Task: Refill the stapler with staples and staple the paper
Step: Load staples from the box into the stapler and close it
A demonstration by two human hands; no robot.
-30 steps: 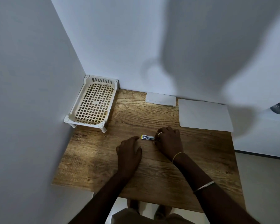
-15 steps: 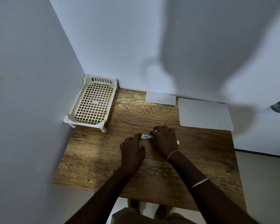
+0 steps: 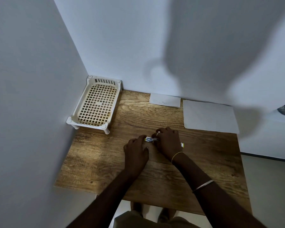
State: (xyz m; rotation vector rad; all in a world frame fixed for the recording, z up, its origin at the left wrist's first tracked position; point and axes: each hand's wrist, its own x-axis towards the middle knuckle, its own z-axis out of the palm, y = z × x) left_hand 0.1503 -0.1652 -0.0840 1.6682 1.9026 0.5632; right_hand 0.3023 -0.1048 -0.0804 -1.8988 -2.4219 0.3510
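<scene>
- On the table (image 3: pixel 105 162), a white basket (image 3: pixel 95 104) fills the far left corner. A small paper (image 3: pixel 164 100) and a larger sheet (image 3: pixel 209 116) lie by the back wall.
- Mid-table, the right hand (image 3: pixel 169 142) curls over the staple box (image 3: pixel 148 139), pinching its right end. The left hand (image 3: pixel 136 151) has bent fingers at the other end, and I cannot tell whether it grips.
- A yellow-white piece (image 3: pixel 182 144) peeks from behind the right hand, too small to identify.
</scene>
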